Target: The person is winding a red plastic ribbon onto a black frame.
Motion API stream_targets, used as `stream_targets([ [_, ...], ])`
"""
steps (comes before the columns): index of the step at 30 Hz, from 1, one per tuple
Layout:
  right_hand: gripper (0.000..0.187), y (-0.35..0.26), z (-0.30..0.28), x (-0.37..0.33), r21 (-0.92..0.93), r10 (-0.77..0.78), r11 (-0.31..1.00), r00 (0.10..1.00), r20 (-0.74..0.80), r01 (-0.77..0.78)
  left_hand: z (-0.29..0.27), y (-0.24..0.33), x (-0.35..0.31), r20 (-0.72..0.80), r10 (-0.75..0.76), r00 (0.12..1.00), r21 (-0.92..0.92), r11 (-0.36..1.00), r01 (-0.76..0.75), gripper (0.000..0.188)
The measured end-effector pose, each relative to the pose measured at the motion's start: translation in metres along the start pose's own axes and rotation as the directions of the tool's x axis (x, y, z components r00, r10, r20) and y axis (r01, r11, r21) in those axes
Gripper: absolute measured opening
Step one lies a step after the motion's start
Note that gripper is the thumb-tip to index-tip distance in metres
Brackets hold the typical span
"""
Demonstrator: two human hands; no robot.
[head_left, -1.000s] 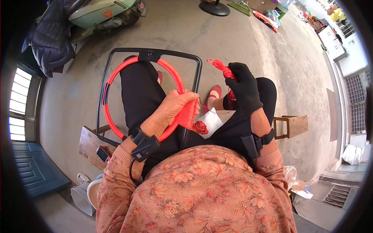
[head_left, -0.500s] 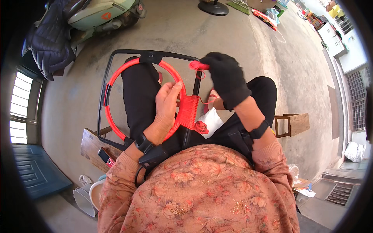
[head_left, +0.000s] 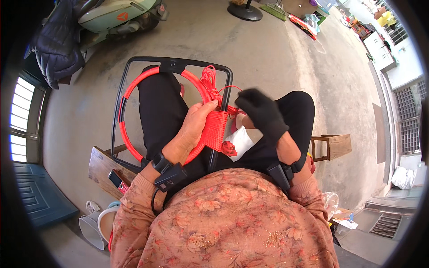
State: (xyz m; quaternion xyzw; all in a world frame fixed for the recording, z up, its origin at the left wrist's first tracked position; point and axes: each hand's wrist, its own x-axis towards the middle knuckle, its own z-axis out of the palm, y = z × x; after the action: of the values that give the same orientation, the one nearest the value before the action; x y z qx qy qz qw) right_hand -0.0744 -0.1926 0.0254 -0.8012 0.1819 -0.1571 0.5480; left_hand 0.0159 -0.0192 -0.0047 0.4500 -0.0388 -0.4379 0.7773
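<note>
A black metal frame (head_left: 127, 73) lies across my thighs, with a ring (head_left: 128, 142) inside it wrapped mostly in red cord. Between the ring and the frame's right bar, a dense red cord winding (head_left: 216, 130) spans side by side. My left hand (head_left: 195, 125) is bare and closed on the ring at the winding's top, thumb pressed on the cord. Just above that thumb, a loose bundle of red cord (head_left: 208, 80) sticks up left of the bar. My right hand (head_left: 261, 114), in a black glove, is right of the bar beside more red cord; motion blurs its fingers.
A white cloth with a red flower (head_left: 243, 142) lies between my legs. On my left, a wooden bench (head_left: 102, 167) bears a phone (head_left: 118, 180); to the right stands a wooden stool (head_left: 337, 146). A scooter (head_left: 116, 18) is parked far left, near a round black base (head_left: 245, 12).
My right hand has moved down from the frame's upper right corner, where it held the red cord bundle. That bundle now sits left of the bar, above my left thumb.
</note>
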Motion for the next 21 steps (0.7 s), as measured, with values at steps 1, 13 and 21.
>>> stream_targets([
  [1,0.029,0.007,0.003,-0.003,0.026,0.122,0.991,0.978,0.171,-0.129,-0.002,0.000,0.001,0.033,-0.019,0.999,-0.014,1.000,0.019,0.024],
  [13,0.034,0.098,-0.089,-0.026,0.494,0.142,0.868,0.979,-0.149,-0.051,0.000,0.000,-0.008,-0.034,-0.032,0.999,0.189,0.981,0.037,0.017],
  [21,0.038,0.064,-0.121,-0.082,0.587,0.300,0.762,0.952,0.054,-0.273,0.004,0.004,-0.014,-0.033,0.053,0.998,0.188,0.981,-0.046,0.027],
])
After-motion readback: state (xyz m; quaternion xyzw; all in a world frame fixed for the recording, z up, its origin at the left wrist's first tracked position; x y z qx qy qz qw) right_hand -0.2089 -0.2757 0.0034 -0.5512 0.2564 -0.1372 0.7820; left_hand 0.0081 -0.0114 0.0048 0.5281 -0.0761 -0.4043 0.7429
